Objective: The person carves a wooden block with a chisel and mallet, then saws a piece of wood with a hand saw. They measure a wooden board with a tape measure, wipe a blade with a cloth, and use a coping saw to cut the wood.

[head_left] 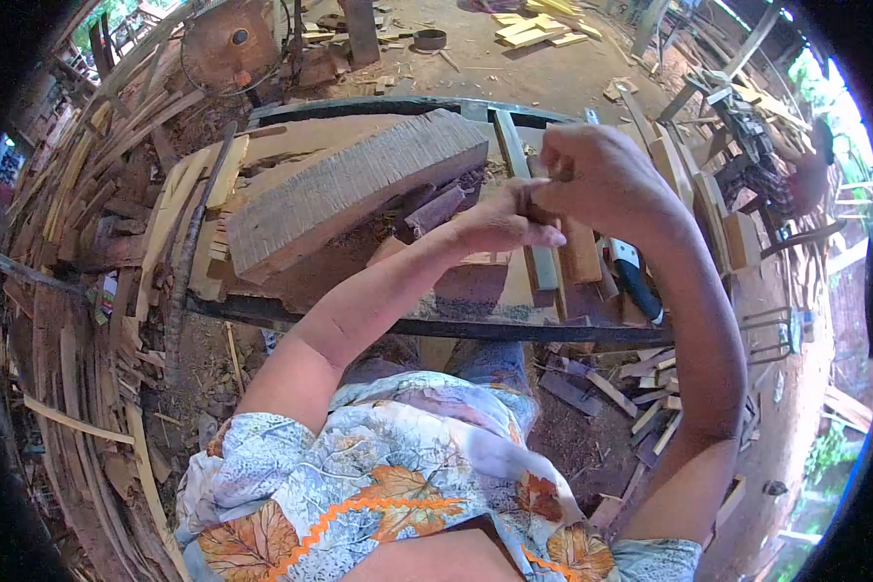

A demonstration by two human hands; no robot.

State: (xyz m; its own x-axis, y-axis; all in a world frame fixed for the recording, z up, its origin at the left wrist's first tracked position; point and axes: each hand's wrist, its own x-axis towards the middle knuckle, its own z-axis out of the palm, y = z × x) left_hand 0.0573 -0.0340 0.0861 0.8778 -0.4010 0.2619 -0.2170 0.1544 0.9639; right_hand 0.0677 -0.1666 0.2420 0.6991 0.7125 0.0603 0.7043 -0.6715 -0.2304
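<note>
My left hand [504, 219] and my right hand [599, 177] meet above the right half of a low workbench [436, 312]. The left fingers are closed, with the thumb pointing right beneath the right hand. My right hand is curled over, its fingers bent and touching the left. Whatever they pinch between them is too small or hidden to make out. Below them lie a narrow grey-green bar [541, 264] and a brown wooden strip [580, 254]. By my right forearm rests a tool with a dark handle [638, 287] and a white and teal part.
A thick rough-sawn beam [359, 184] lies slantwise across the bench's left half. A dark rod [202, 218] leans at the left end. Wood planks [78, 388] are piled along the left. Offcuts [650, 407] litter the ground at lower right. Yellowish boards [543, 29] lie farther back.
</note>
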